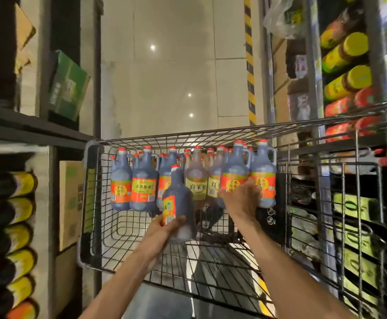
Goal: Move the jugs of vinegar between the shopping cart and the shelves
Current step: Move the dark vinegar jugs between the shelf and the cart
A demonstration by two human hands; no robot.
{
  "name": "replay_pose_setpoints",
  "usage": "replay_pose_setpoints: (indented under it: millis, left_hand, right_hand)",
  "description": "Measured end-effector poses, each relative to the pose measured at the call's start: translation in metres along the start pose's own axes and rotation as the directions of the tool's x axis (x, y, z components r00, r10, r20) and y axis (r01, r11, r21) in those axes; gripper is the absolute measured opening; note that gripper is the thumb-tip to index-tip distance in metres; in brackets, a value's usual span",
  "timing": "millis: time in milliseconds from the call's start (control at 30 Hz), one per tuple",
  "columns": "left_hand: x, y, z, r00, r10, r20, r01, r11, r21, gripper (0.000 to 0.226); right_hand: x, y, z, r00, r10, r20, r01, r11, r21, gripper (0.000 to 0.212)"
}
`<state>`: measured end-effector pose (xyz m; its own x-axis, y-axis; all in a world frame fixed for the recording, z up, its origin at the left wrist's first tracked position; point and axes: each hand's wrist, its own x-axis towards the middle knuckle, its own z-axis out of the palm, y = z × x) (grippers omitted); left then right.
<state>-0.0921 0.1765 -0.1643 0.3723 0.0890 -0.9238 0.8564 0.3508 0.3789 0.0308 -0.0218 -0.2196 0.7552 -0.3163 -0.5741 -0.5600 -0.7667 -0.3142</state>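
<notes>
A wire shopping cart (89, 203) stands in the aisle in front of me. Several dark vinegar jugs with red caps and orange labels stand at its far end, with two paler jugs (196, 178) labelled in yellow among them. My left hand (165, 226) grips the base of one dark jug (180, 203), held tilted above the cart's near part. My right hand (243, 196) is wrapped around the lower part of another dark jug (234, 171) at the right of the row, beside the rightmost jug (264, 176).
Dark shelves on the left (26, 130) hold bottles lying with yellow labels (19, 212), cardboard boxes (69, 203) and a green carton (69, 86). On the right, shelves with yellow-capped bottles (346, 51) and a wire rack (360, 203). Tiled aisle floor (176, 65) ahead.
</notes>
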Motion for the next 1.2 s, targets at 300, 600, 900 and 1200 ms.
replay_pose_setpoints:
  millis: [300, 600, 900, 1200]
  left_hand:
    - [-0.003, -0.011, -0.004, 1.0, -0.007, 0.019, 0.009, 0.993, -0.114, 0.07]
    - [-0.021, -0.006, -0.014, 0.996, 0.05, 0.067, -0.047, 0.998, -0.042, 0.087]
    - [-0.091, 0.032, 0.024, 0.938, 0.229, 0.258, -0.292, 0.925, 0.241, 0.045]
    - [-0.164, 0.056, 0.116, 0.758, 0.377, 0.532, -0.644, 0.561, 0.52, 0.071]
  right_hand:
    - [0.01, 0.002, 0.015, 0.991, 0.058, 0.12, -0.085, 0.969, 0.232, 0.088]
    - [-0.02, 0.015, 0.001, 0.986, 0.1, 0.134, -0.131, 0.958, 0.253, 0.09]
    - [-0.111, 0.035, -0.086, 0.999, 0.042, 0.005, -0.04, 0.91, 0.413, 0.093]
    - [-0.235, 0.09, -0.2, 0.94, 0.221, -0.26, -0.035, 0.82, 0.572, 0.097]
